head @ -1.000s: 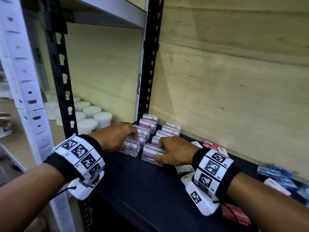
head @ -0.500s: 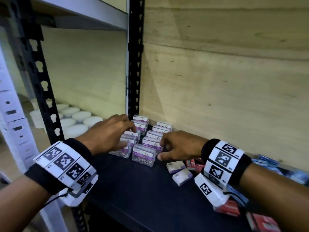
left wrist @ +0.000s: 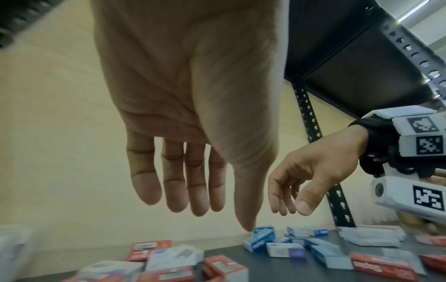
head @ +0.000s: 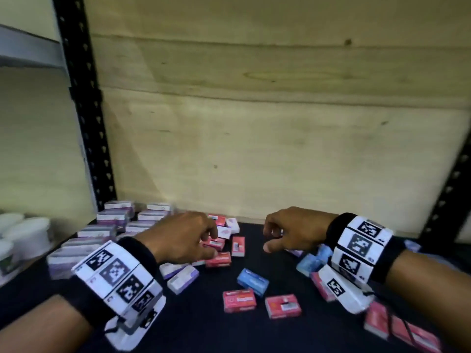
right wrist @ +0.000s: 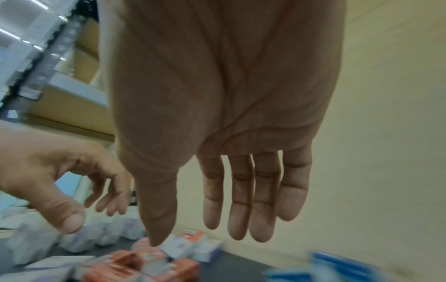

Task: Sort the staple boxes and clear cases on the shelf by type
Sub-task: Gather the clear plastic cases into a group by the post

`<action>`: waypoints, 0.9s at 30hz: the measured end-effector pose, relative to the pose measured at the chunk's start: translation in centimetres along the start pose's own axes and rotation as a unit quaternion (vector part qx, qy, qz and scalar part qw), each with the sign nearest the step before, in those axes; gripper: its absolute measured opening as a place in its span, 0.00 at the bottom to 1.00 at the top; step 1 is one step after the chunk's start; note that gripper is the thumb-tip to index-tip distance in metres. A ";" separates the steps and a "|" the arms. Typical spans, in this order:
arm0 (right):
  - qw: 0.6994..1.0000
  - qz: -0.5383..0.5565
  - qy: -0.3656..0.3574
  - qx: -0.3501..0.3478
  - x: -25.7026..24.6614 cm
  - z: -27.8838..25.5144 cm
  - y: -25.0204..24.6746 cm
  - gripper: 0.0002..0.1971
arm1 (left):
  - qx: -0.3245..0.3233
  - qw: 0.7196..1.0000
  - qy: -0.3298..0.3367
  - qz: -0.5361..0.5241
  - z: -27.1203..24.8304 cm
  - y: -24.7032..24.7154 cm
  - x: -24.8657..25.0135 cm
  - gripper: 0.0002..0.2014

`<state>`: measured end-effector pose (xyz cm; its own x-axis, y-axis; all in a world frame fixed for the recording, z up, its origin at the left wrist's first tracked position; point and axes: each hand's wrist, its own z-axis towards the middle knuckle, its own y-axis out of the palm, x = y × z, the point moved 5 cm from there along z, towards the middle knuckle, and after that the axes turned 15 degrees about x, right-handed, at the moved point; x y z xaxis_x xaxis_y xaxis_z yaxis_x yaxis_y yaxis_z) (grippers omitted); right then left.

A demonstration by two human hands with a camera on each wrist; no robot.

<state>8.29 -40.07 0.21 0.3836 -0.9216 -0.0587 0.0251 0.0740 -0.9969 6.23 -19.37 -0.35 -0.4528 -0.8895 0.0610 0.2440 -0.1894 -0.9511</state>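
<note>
Both hands have left the clear cases and moved right. Now the left hand hangs over the red staple boxes, and the right hand hangs near the blue staple boxes. Fingers on both hang loose and apart, holding nothing. Clear cases stand in 2 rows at the left of the dark shelf. Staple boxes lie mixed in the middle and right.

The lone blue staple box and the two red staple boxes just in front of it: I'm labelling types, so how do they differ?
The blue staple box is blue with pale print; the two red staple boxes are red with white labels. The blue one lies slanted; the red ones sit nearly square to the shelf edge. All are small cardboard boxes lying flat on the dark shelf, untouched.
</note>
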 end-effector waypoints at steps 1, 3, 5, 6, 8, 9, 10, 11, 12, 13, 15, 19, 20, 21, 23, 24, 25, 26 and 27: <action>1.000 0.001 0.023 0.004 2.2 -1.2 -0.2 0.22 | -0.010 1.000 0.014 -0.001 1.0 0.5 1.5 0.17; 0.998 -0.012 0.054 0.007 5.9 -3.2 -0.7 0.20 | -0.021 0.999 0.031 -0.007 2.3 1.3 3.7 0.17; 0.996 -0.025 0.088 0.011 9.8 -5.6 -1.4 0.19 | -0.029 0.998 0.050 -0.015 3.9 2.1 6.4 0.19; 0.994 -0.031 0.109 0.012 12.0 -6.8 -1.8 0.18 | -0.033 0.997 0.064 -0.016 4.8 2.6 7.9 0.20; 0.988 -0.036 0.150 0.016 15.7 -8.8 -2.4 0.17 | -0.041 0.995 0.086 -0.018 6.1 3.2 10.5 0.19; 0.984 -0.040 0.174 0.017 17.6 -10.0 -2.6 0.17 | -0.043 0.994 0.099 -0.020 6.8 3.4 12.2 0.19; 0.980 -0.045 0.193 0.016 19.2 -10.9 -2.6 0.16 | -0.045 0.993 0.110 -0.020 7.5 3.6 13.6 0.18; 0.976 -0.051 0.209 0.014 20.9 -11.9 -2.6 0.15 | -0.050 0.991 0.122 -0.021 8.1 3.9 15.1 0.17; 0.973 -0.051 0.225 0.013 22.2 -12.7 -2.5 0.13 | -0.056 0.990 0.130 -0.021 8.7 4.1 16.3 0.17; 0.968 -0.055 0.246 0.010 23.6 -13.8 -2.3 0.12 | -0.063 0.988 0.142 -0.022 9.4 4.5 17.8 0.17; 0.962 -0.071 0.262 0.000 24.9 -14.5 -1.8 0.12 | -0.073 0.985 0.153 -0.022 10.1 4.9 19.2 0.17; 0.947 -0.069 0.309 -0.045 26.9 -16.3 -0.5 0.19 | -0.096 0.980 0.173 -0.022 12.0 6.6 22.5 0.19; 0.945 -0.068 0.315 -0.054 27.1 -16.6 -0.4 0.21 | -0.101 0.979 0.178 -0.026 12.4 7.0 23.3 0.19; 0.943 -0.063 0.319 -0.064 27.4 -16.8 -0.2 0.23 | -0.106 0.976 0.185 -0.030 12.8 7.4 24.1 0.20; 0.940 -0.046 0.327 -0.080 27.6 -16.9 0.2 0.27 | -0.111 0.973 0.198 -0.037 13.5 8.0 25.6 0.22; 0.939 -0.038 0.332 -0.083 27.8 -16.9 0.4 0.29 | -0.114 0.972 0.203 -0.040 14.0 8.4 26.3 0.24; 0.938 -0.036 0.336 -0.081 28.0 -16.8 0.5 0.30 | -0.120 0.970 0.208 -0.042 14.3 8.7 27.0 0.25; 0.937 -0.039 0.339 -0.080 28.2 -16.7 0.5 0.31 | -0.128 0.968 0.213 -0.043 14.6 9.2 27.5 0.27; 0.936 -0.046 0.338 -0.082 28.3 -16.4 0.5 0.31 | -0.136 0.965 0.218 -0.044 14.8 9.5 28.0 0.29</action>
<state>4.00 -72.37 -2.84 -0.2876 -0.9556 0.0638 -0.1340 -0.0259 -0.9906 8.57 -52.27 -3.23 -0.7943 -0.6037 0.0676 -0.0190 -0.0865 -0.9961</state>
